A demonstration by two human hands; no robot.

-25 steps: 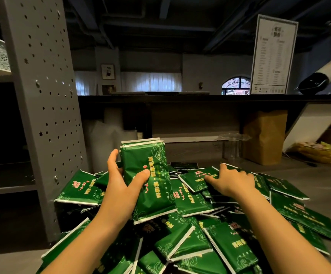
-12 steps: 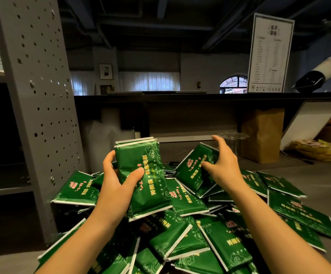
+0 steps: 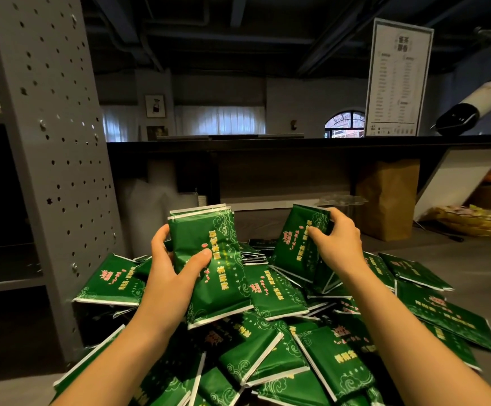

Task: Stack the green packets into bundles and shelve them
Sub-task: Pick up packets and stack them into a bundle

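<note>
The left hand (image 3: 171,279) clasps an upright bundle of green packets (image 3: 223,288) over the heap (image 3: 335,358) on the grey surface (image 3: 458,253); the right hand (image 3: 338,244) pinches a few loose packets (image 3: 294,250) just beside. Merging them, the glossy wrappers could slip and fan out.

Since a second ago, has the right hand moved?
Yes. The right hand rose off the pile of green packets, gripping a few, up to the base of the brown paper bag.

L hand (image 3: 177,276) ctr frame grips bundle (image 3: 206,238), thumb across front; R hand (image 3: 338,244) right of ctr, fingers curled on packet (image 3: 297,250).
</note>
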